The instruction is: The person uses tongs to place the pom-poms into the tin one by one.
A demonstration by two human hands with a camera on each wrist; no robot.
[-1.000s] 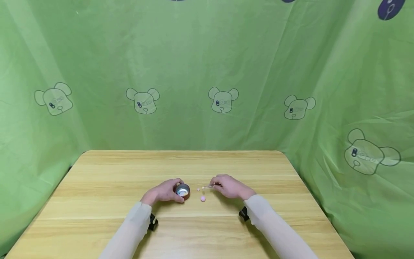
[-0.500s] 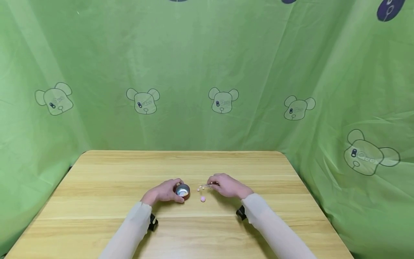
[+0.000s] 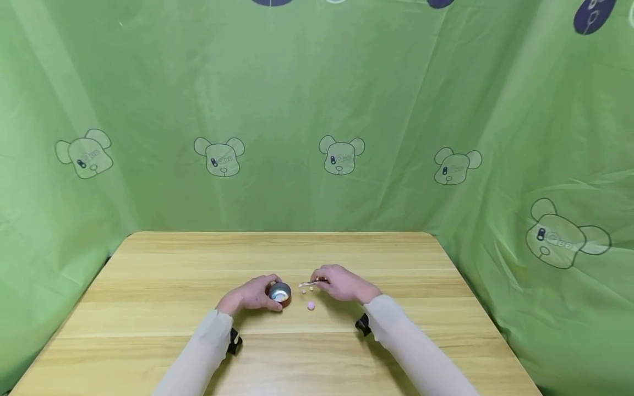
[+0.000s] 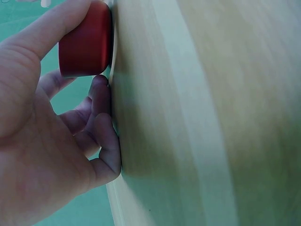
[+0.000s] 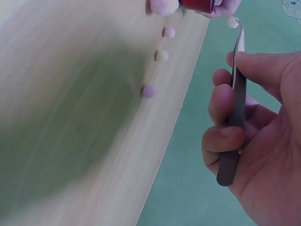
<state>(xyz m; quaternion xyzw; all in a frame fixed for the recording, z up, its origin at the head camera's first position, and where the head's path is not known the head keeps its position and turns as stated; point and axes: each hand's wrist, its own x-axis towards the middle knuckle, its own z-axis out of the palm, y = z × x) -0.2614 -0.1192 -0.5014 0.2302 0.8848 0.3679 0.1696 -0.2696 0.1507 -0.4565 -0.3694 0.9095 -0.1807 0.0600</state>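
My left hand (image 3: 252, 292) steadies a small round red tin (image 4: 87, 44) on the table, thumb on one side and fingers on the other. Inside the tin, seen from the head, are a shiny wall and some pale bits. My right hand (image 3: 342, 284) grips metal tweezers (image 5: 239, 96) with curved tips, just right of the tin. A small white ball (image 5: 233, 22) sits at the tweezer tips, above the table. Below lie a larger pink ball (image 3: 311, 306), a small pink ball (image 5: 169, 32), a pale yellow ball (image 5: 162, 55) and a purple ball (image 5: 148, 91).
The wooden table (image 3: 277, 357) has rounded far corners. A green curtain (image 3: 282, 99) with bear-head prints hangs behind it and along both sides. Dark wrist devices show beneath both sleeves.
My right hand has moved left with the tweezers, bringing their tips past the small balls and nearer the tin. My left hand and the tin have stayed in place.
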